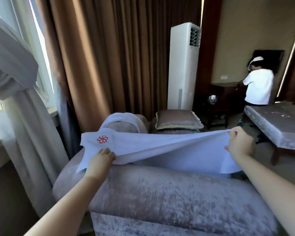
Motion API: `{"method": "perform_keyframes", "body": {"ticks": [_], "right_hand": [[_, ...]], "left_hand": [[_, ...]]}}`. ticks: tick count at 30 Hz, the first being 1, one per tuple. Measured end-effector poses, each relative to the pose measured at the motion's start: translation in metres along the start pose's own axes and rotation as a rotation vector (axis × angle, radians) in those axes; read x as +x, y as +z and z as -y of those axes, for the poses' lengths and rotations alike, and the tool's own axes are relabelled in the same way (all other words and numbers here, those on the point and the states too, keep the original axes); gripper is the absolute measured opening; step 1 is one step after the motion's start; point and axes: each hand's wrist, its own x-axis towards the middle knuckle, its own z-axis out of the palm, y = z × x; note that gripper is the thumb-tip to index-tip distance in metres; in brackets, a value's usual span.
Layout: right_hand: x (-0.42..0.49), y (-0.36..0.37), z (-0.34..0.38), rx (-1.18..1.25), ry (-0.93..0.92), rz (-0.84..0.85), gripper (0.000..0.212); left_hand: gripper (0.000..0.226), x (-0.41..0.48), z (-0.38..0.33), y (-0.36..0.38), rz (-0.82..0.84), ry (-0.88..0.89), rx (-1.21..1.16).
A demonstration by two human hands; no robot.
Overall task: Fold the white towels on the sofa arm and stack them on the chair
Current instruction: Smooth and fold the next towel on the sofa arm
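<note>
Left hand (101,157) pinches the near edge of the white towel (160,149), right hand (239,142) grips its raised far-right corner, long axis running left to right between them above the sofa arm (160,189), another towel (121,119) draped beyond.

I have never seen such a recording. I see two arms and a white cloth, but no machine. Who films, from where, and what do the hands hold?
There is no machine. A person wears one wide camera on the head, so the picture looks forward and down along their own arms. The left hand and the right hand each grip an edge of one white towel with a red emblem, stretched above the grey velvet sofa arm. A second white towel lies draped farther back. Behind stand a cushion, a tall white air conditioner and another person.
</note>
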Motion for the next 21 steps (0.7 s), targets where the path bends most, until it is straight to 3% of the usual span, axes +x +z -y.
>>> {"method": "perform_keyframes", "body": {"ticks": [2,4,6,8,12,16,21], "right_hand": [[0.003,-0.017,0.007,-0.032,-0.075,-0.048,0.019],[0.002,-0.033,0.012,-0.068,-0.161,-0.085,0.018],[-0.001,-0.049,0.018,-0.069,-0.227,-0.103,0.018],[-0.005,-0.065,0.024,-0.029,-0.289,-0.135,0.016],[-0.014,-0.106,0.042,0.035,-0.397,-0.228,0.017],[-0.024,-0.155,0.068,0.091,-0.454,-0.328,0.018],[-0.038,-0.204,0.097,0.177,-0.533,-0.464,0.018]], "left_hand": [[0.019,0.004,-0.005,-0.024,-0.057,-0.006,0.112],[0.010,0.010,-0.015,-0.057,-0.099,-0.139,0.102],[0.020,0.018,-0.020,-0.086,-0.207,-0.342,-0.111],[0.020,0.021,-0.021,-0.113,-0.293,-0.438,-0.345],[0.019,0.016,-0.021,-0.168,-0.449,-0.349,-0.705],[0.032,0.006,-0.024,-0.209,-0.623,-0.270,-0.577],[0.033,-0.020,-0.036,-0.250,-0.785,-0.220,-0.601]]}}
